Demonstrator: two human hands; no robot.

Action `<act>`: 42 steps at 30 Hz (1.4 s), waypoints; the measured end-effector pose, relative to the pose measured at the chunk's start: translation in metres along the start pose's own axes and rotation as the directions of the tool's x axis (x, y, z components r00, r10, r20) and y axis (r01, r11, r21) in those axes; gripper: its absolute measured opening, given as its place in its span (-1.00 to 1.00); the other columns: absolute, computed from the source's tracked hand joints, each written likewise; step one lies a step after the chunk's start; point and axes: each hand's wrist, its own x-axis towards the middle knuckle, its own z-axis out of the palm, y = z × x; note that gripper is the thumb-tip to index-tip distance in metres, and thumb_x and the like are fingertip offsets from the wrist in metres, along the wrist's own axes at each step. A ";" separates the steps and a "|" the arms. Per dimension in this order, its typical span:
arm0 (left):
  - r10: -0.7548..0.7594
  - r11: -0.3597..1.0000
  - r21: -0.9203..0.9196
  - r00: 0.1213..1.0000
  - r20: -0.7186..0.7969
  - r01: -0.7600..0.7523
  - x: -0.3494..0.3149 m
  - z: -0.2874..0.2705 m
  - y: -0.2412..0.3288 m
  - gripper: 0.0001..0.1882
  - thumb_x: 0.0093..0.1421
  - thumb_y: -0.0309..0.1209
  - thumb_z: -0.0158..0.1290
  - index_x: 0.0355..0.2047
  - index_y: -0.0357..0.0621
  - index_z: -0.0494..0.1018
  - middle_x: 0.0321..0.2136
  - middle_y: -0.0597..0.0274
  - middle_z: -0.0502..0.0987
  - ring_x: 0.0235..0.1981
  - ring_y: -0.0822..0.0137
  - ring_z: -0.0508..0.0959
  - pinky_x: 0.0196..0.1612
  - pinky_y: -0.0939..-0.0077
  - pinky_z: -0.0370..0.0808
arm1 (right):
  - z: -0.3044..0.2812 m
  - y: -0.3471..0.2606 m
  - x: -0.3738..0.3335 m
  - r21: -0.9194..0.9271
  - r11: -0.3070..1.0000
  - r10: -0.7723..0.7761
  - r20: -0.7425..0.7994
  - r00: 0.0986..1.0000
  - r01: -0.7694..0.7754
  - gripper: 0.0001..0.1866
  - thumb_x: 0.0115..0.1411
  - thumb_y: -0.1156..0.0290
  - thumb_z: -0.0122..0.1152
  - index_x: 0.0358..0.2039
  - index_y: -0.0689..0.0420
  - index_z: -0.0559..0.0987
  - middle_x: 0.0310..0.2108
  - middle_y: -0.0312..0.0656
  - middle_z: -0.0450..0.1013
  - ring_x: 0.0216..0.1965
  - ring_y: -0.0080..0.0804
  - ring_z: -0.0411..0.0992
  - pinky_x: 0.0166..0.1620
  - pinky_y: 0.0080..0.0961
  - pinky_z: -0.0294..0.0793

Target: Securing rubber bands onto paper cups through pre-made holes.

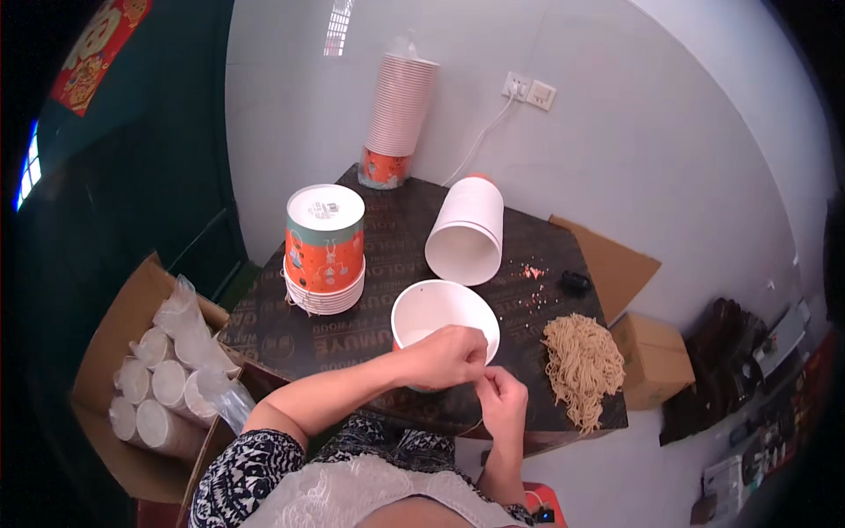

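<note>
The left hand (447, 356) is bent over the near rim of the open tub (418, 308), its fingers curled in; the right hand (504, 405) rises just right of the tub, thumb and fingers pinched together close by the left fingertips. Both sets of fingers are closed, but I cannot tell what, if anything, they grasp. The left forearm (339, 389) slants up from the lower left, elbow out; the right forearm (503, 462) stands nearly upright from the lower edge.

This one white-lined tub sits mid-frame on the dark desk (387, 242). Behind it lies one group of nested tubs (471, 211), mouth toward the viewer. Two stacks remain: an upside-down orange stack (326, 255) left of centre and a tall bagged stack (400, 114) at upper centre. One heap of tan string (584, 365) lies right of centre. At lower left, one open carton (110, 352) holds at least six wrapped white rolls (170, 383).
</note>
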 end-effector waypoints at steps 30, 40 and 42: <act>-0.125 0.965 -0.219 0.988 0.092 0.143 0.013 -0.020 -0.022 -0.85 0.19 -0.45 0.12 -0.42 -0.32 0.51 -0.55 0.27 0.55 -0.50 0.52 0.48 -0.42 0.59 0.42 | -0.023 -0.031 0.059 0.222 0.953 -0.257 0.236 0.937 0.205 -0.96 0.15 0.61 0.17 -0.36 0.24 0.55 -0.48 -0.35 0.36 -0.50 -0.68 0.34 -0.48 -0.65 0.30; -0.140 0.952 -0.253 0.979 0.146 0.174 0.015 -0.023 -0.024 -0.90 0.20 -0.51 0.11 -0.36 -0.34 0.51 -0.51 0.32 0.53 -0.46 0.56 0.46 -0.34 0.64 0.42 | -0.011 -0.024 0.047 -0.120 0.920 -0.359 0.117 0.926 0.372 -0.82 0.06 0.63 0.23 -0.29 0.21 0.58 -0.36 -0.18 0.43 -0.49 -0.40 0.45 -0.44 -0.51 0.42; -0.126 0.944 -0.288 0.982 0.142 0.163 0.015 -0.022 -0.027 -0.90 0.19 -0.52 0.11 -0.36 -0.34 0.51 -0.51 0.32 0.53 -0.46 0.55 0.47 -0.35 0.64 0.42 | -0.007 -0.019 0.047 -0.109 0.920 -0.367 0.099 0.925 0.377 -0.84 0.06 0.64 0.23 -0.30 0.22 0.57 -0.35 -0.18 0.43 -0.49 -0.41 0.44 -0.44 -0.52 0.41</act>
